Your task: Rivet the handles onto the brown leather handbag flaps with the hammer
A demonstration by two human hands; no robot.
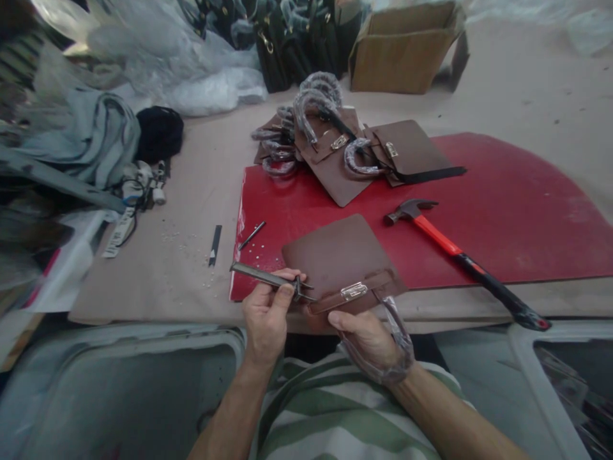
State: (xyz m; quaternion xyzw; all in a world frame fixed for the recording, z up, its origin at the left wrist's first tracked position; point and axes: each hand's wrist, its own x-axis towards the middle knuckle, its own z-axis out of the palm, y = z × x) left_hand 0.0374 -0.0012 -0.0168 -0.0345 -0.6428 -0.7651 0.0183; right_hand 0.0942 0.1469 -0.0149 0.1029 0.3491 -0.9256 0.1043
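My left hand [269, 313] is closed round a metal caliper [261, 276]. The caliper's jaws point right, at the left end of a strap on a brown leather bag panel [342, 249]. My right hand [366, 335] grips the near edge of this panel, thumb on top and fingers hidden beneath. A shiny metal clasp [354, 292] sits on the strap, just above my right thumb. The panel's plastic-wrapped handle [397, 332] loops around my right hand and wrist. The panel's far part lies over a red board [502, 217].
A claw hammer [445, 243] lies at right, its grip past the table edge. More brown panels [330, 153] with wrapped handles are piled ahead. A cardboard box [402, 51] and dark bags [292, 45] stand behind. A small punch [251, 235] and dark blade [215, 245] lie left.
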